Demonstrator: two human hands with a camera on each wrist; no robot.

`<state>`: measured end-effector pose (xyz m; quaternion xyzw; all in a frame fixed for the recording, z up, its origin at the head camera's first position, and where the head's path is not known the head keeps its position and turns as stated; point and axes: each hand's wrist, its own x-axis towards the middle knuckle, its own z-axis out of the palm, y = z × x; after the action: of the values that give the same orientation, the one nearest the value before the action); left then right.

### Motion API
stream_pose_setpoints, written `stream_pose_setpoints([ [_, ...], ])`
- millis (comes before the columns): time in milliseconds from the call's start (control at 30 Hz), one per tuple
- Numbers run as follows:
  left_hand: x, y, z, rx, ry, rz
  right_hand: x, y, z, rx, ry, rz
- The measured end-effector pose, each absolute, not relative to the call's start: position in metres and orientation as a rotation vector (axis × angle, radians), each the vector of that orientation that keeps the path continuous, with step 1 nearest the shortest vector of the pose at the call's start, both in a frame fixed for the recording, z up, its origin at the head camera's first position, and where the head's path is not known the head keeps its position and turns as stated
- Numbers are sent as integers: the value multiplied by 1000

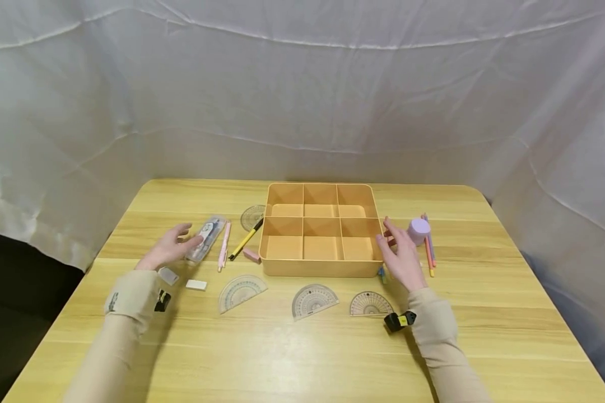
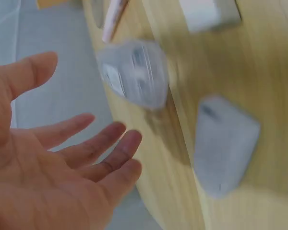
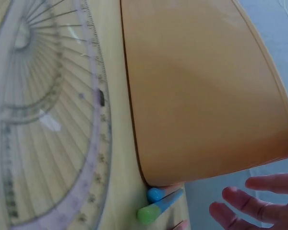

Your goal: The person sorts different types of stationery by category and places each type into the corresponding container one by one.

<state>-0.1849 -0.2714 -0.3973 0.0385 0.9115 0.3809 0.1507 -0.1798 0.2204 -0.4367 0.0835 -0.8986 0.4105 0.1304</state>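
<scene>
My left hand [image 1: 170, 246] hovers beside a clear plastic case [image 1: 208, 238] with a white label. In the left wrist view its fingers are spread and loosely bent, apart from the case [image 2: 137, 74]. Below this hand lie a pale angular block [image 2: 225, 146] and a white eraser [image 1: 196, 285]. My right hand [image 1: 404, 258] is at the right side of an orange six-compartment box [image 1: 320, 268], thumb and forefinger close to its rim. In the right wrist view the fingers [image 3: 249, 203] are extended below the box's corner, holding nothing.
A pink pen [image 1: 224, 246], a yellow-black utility knife [image 1: 246, 239] and a pink eraser [image 1: 251, 255] lie left of the box. Several clear protractors [image 1: 314, 301] lie around it. Right of the right hand are a lilac cylinder [image 1: 419, 228] and coloured pens [image 1: 429, 252].
</scene>
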Motion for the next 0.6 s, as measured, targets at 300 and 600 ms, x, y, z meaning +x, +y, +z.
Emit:
stream_pose_setpoints([
  [300,-197,-279,-391,52,2608,907,-179,218,-439,227,-2573,1171],
  [600,-200,-265,-388,3,2613,781,-179,215,-441,216,-2527,1196],
])
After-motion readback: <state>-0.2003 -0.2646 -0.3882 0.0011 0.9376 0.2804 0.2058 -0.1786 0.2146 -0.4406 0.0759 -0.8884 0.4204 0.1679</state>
